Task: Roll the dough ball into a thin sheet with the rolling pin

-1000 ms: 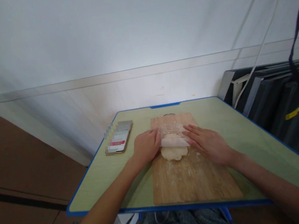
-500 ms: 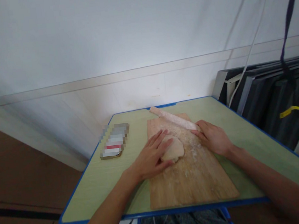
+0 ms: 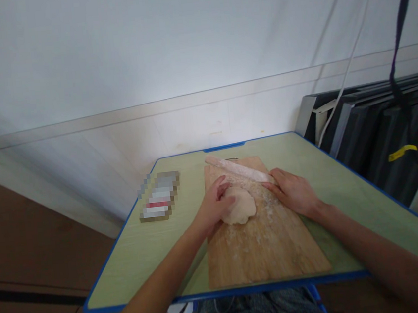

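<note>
A flattened round of pale dough lies on a floured wooden board. At its left edge is my left hand, fingers curled around the rim and thumb resting on top. The fingertips are partly hidden, but the hand appears to grip the dough. My right hand is closed on the near right end of a flour-dusted rolling pin. The pin lies slantwise over the far part of the board, beyond the dough and apart from it.
The board rests on a light green table with a blue rim. A blurred-out flat object lies to the left. Behind the table is a white wall. Dark panels lean at the right, with a dark strap hanging before them.
My left hand has gone from spread over the dough to curled at its left edge, uncovering more of it. The rolling pin's far end has swung slightly nearer, with my right hand still on it.
</note>
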